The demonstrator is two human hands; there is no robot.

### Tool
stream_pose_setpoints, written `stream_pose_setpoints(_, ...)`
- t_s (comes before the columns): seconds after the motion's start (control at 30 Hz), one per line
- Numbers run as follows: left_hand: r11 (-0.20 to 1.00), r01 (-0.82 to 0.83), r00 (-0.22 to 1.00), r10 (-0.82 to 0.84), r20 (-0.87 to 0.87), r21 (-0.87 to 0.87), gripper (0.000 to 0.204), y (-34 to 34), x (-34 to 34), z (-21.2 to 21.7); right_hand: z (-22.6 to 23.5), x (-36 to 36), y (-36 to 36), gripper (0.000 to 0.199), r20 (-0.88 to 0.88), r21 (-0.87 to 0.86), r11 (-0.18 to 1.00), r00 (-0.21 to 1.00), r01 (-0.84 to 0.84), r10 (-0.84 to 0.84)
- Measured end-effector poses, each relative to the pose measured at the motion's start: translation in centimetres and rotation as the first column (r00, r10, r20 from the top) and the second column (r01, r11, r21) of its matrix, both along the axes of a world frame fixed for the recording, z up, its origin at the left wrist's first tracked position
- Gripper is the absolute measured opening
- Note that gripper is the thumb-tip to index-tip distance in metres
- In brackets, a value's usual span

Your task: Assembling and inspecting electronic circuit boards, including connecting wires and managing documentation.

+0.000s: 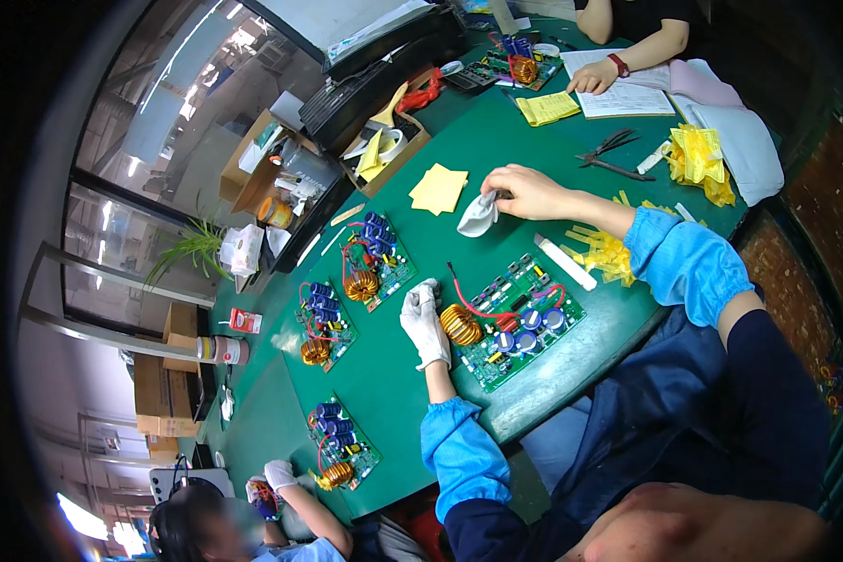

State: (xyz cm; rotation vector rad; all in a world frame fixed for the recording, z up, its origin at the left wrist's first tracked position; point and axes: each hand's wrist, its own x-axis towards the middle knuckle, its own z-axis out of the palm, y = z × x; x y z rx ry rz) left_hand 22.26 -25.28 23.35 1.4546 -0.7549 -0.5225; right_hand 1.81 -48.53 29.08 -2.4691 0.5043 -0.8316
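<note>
Circuit board (518, 321) (green), gloved left hand (424, 321) beside

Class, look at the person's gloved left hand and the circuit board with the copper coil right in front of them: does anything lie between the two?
Nothing visible does. The left hand in its white glove rests on the green table right beside the copper coil of the circuit board. The bare right hand holds a white glove farther off.

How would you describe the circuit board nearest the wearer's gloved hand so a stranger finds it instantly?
Start at the green table. Beside the white-gloved left hand lies the green rectangular circuit board with a copper coil. Unlike the three smaller boards farther left, it is the largest and nearest the table's edge.
</note>
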Motion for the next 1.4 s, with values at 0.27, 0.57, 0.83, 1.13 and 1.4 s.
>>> stream_pose_setpoints(0.27,0.982,-0.106,0.983,0.127,0.134,-0.157,0.030,0.7,-3.5,6.8,6.1,-2.8,3.0,0.030,-0.077,0.201,0.970,0.985,-0.138,0.157)
stream_pose_setpoints(0.57,0.950,0.313,0.945,-0.312,0.097,0.013,0.020,-3.6,-9.4,15.5,10.4,-4.2,4.3,0.022,0.016,0.265,0.861,0.895,-0.434,0.447)
stream_pose_setpoints(0.83,0.970,0.227,0.974,-0.223,0.048,-0.084,0.020,-5.1,-9.8,14.2,8.0,-4.5,-0.3,0.020,0.138,0.277,0.939,0.976,-0.202,0.170)
stream_pose_setpoints(1.13,0.958,0.287,0.957,-0.286,0.047,-0.023,0.036,-5.5,-10.6,14.5,8.9,-4.1,1.7,0.016,0.057,0.280,0.874,0.916,-0.396,0.397)
stream_pose_setpoints(1.4,0.962,0.270,0.959,-0.265,0.100,-0.044,0.021,-5.7,-10.3,13.2,8.8,-3.6,3.1,0.012,0.209,-0.214,0.972,0.967,-0.098,0.144)
